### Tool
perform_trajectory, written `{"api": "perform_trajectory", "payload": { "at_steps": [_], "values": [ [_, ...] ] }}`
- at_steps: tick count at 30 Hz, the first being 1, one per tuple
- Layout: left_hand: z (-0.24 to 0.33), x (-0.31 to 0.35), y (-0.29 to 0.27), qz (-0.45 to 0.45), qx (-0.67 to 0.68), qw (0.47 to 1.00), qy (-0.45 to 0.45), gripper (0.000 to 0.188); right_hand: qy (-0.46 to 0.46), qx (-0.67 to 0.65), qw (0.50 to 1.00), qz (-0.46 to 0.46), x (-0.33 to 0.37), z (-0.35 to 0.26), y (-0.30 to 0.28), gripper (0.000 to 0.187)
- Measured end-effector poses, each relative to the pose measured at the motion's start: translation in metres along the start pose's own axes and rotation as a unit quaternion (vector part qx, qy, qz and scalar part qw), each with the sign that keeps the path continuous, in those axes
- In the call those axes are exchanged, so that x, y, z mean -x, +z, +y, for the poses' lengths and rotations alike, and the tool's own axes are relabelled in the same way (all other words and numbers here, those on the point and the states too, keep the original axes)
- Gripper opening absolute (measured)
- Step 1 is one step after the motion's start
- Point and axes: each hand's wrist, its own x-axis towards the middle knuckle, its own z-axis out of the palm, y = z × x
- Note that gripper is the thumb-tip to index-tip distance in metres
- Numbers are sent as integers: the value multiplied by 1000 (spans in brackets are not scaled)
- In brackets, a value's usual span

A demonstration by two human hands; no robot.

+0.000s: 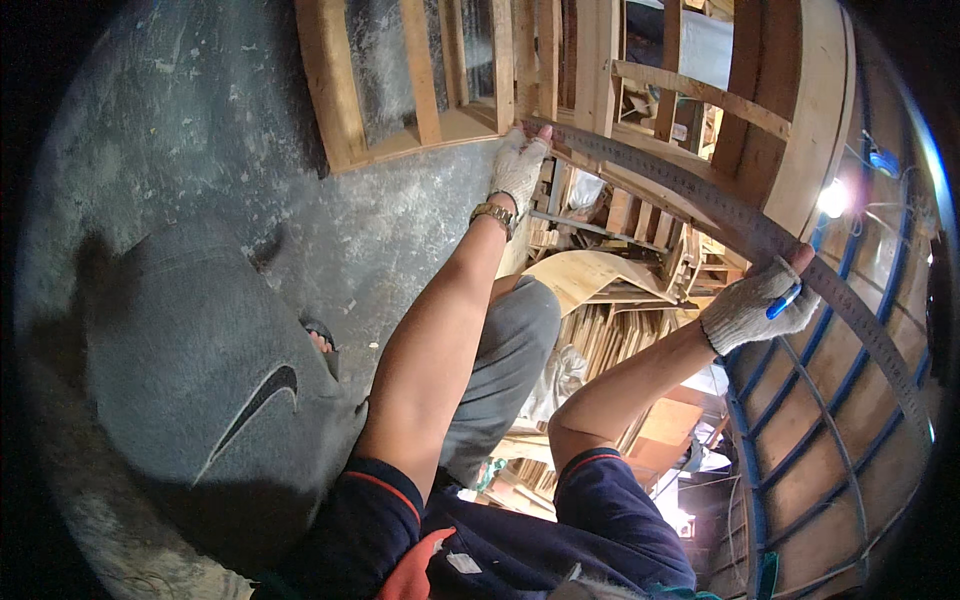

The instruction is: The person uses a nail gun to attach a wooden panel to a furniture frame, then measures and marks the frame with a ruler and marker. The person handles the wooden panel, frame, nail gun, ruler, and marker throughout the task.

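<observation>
A long grey metal ruler (690, 188) with printed marks runs along a wooden slatted frame (600, 80). At the ruler's left end my left hand (518, 165), in a pale knitted glove with the fingertips bare, closes on it against the frame's edge. A watch (495, 213) sits on that wrist. Farther right, my right hand (762, 305), gloved alike, grips the ruler with the thumb on top. It also has a blue pen (784, 301) tucked in its fingers. The ruler carries on past this hand toward the right rim.
To the left is a worn grey concrete floor (180, 150). Stacked wooden boards (630, 345) and a curved sheet of plywood (585, 275) lie beyond my knee. Blue metal bars (850, 260) cross a brown panelled surface at right, near a bright lamp (833, 199).
</observation>
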Motion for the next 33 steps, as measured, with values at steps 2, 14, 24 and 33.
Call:
{"api": "perform_trajectory", "payload": {
  "at_steps": [2, 14, 24, 33],
  "values": [
    [13, 14, 2, 84, -76, 994, 0, 67, -5, -9, 1000, -3, 5, 1, -3, 34],
    [176, 138, 68, -138, -191, 824, 515, 39, 239, -216, 946, 34, 27, -56, -50, 32],
    [256, 208, 78, -263, -351, 730, 525, 45, 224, -450, 865, -12, -31, -15, -82, 79],
    [372, 250, 179, -254, -527, 512, 629, 39, 196, -580, 783, -113, -78, 80, 2, 44]
  ]
}}
